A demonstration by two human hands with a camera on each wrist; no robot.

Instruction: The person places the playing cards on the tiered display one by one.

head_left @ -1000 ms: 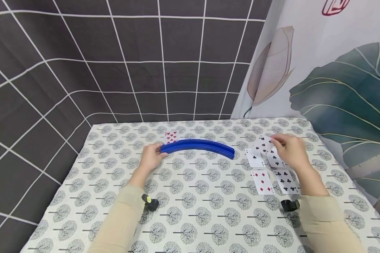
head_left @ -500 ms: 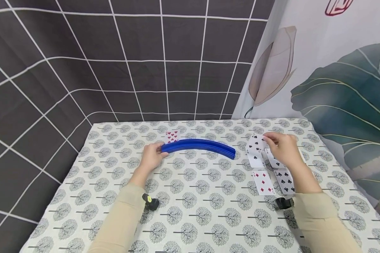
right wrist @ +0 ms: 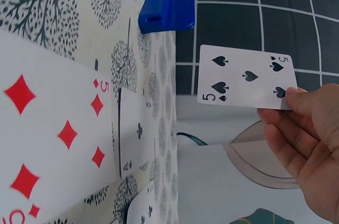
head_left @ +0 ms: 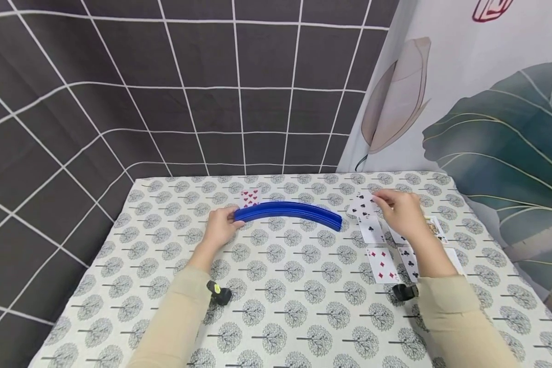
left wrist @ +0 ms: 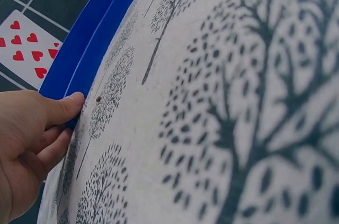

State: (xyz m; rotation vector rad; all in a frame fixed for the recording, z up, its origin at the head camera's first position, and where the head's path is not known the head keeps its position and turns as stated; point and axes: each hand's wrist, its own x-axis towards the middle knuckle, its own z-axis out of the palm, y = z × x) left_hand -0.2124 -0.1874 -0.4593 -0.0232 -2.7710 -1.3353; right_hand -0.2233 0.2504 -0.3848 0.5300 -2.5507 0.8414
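A person sits at a table (head_left: 276, 317) covered with a cloth printed with small grey trees. The left hand (head_left: 221, 229) grips the left end of a curved blue card rack (head_left: 289, 211), thumb on its near edge and fingers curled around the end; the rack lies flat on the cloth near the table's middle. A heart card (head_left: 250, 197) stands in the rack just past that hand. The right hand (head_left: 401, 213) pinches a 5 of spades (head_left: 362, 205) by 1 corner between thumb and fingertips, holding it in the air just right of the rack's right end, not touching it. Below it on the cloth lie an ace of clubs (head_left: 371, 228) and a 5 of diamonds (head_left: 381, 265), face up, with more cards partly hidden under the right forearm.
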